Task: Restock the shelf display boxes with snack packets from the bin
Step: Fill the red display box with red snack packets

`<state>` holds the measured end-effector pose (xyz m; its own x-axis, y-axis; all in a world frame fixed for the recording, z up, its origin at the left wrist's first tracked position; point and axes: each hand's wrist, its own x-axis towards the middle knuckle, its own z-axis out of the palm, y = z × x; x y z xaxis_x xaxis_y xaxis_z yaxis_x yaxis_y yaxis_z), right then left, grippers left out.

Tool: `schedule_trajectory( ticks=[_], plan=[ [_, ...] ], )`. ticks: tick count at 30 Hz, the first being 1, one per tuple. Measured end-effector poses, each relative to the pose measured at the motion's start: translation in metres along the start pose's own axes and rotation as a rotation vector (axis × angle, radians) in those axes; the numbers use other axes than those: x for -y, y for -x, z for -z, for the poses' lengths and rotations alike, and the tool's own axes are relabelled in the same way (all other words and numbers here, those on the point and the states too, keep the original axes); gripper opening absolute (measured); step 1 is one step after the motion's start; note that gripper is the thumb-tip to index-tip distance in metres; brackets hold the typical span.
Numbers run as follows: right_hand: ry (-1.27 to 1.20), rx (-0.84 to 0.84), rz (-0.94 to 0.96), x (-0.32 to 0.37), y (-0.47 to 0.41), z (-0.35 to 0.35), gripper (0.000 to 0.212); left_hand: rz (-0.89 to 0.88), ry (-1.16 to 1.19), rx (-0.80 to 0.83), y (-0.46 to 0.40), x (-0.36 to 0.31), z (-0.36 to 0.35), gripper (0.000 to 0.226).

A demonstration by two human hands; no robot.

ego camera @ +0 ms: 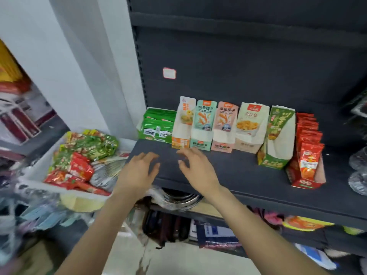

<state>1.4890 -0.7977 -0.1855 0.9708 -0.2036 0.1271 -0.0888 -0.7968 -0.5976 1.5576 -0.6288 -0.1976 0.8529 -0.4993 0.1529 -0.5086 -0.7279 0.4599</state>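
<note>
Packets point(83, 155) piled in white bin point(35, 169), just left of shelf point(248, 175). Display boxes point(200, 128) lined along shelf back, most near empty; red box point(305, 155) at right end pretty full. Left hand point(137, 171), right hand point(196, 167) both over shelf front edge, fingers loose, spread, holding nothing.

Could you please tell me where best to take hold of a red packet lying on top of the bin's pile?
Probably pinch the red packet by its crimped edge from above: it lies flat atop the heap in the white bin, open upward. The left hand is nearest.
</note>
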Motion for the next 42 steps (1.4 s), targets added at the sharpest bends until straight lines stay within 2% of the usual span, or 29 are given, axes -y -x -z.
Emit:
schedule_trajectory(
  ticks=[7, 13, 16, 21, 25, 29, 34, 39, 42],
  plan=[
    [-0.055, 0.176, 0.057, 0.089, -0.038, -0.102, 0.032, 0.145, -0.072, 0.022, 0.046, 0.146, 0.053, 0.033],
    [-0.077, 0.275, 0.062, 0.127, -0.088, -0.172, 0.031, 0.31, -0.044, 0.04, 0.037, 0.246, 0.069, 0.03],
    [-0.079, 0.302, 0.033, 0.139, -0.117, -0.205, 0.034, 0.36, -0.036, 0.082, 0.02, 0.282, 0.07, 0.034],
    [-0.113, 0.362, -0.065, 0.155, -0.152, -0.25, 0.049, 0.335, 0.001, 0.17, -0.007, 0.319, 0.07, 0.042],
    [-0.122, 0.382, -0.137, 0.163, -0.165, -0.28, 0.046, 0.296, 0.05, 0.298, -0.024, 0.342, 0.061, 0.047],
    [-0.095, 0.362, -0.258, 0.168, -0.174, -0.301, 0.026, 0.209, 0.046, 0.458, -0.044, 0.363, 0.06, 0.05],
    [-0.101, 0.295, -0.404, 0.172, -0.177, -0.308, 0.012, 0.093, 0.1, 0.383, -0.067, 0.382, 0.06, 0.039],
    [-0.098, 0.07, -0.519, 0.168, -0.179, -0.287, 0.009, -0.01, 0.071, 0.466, -0.086, 0.385, 0.054, 0.027],
    [-0.105, -0.003, -0.562, 0.17, -0.176, -0.274, 0.009, -0.042, 0.09, 0.431, -0.092, 0.386, 0.052, 0.01]
  ],
)
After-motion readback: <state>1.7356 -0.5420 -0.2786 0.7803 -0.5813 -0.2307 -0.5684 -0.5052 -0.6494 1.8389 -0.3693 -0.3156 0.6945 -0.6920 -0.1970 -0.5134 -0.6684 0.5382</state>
